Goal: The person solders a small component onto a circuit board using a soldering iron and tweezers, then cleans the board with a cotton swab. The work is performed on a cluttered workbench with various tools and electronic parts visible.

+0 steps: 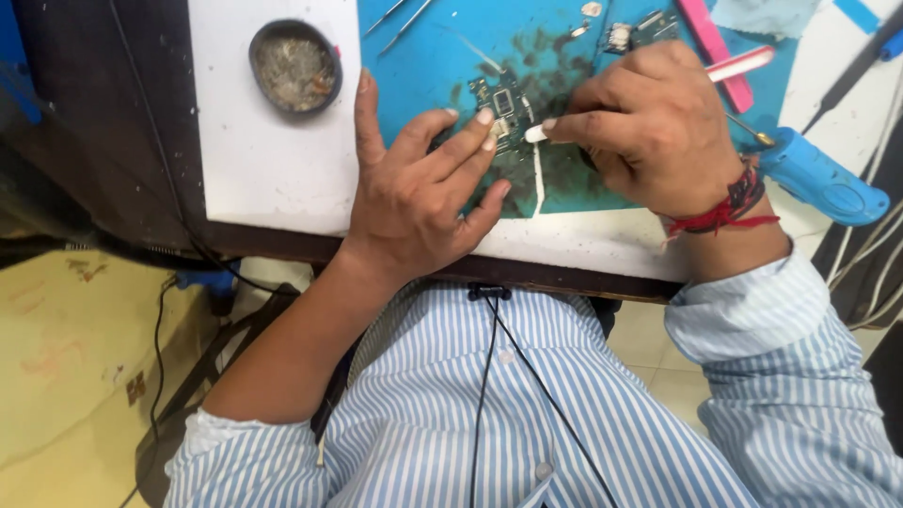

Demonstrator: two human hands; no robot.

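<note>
A round tin (295,67) of grey residue sits at the left on the white bench (273,160). Right of it, the left hand (423,198) lies spread on the blue mat (423,66), its fingertips (485,118) pinning a small circuit board (505,102) near the mat's middle. The right hand (649,127) pinches a white brush (738,64), its tip at the board's edge. Dark smears ring the board, so cleaning looks well underway, though grime remains. A second board (640,30) lies behind, a blue tool (818,177) at far right
</note>
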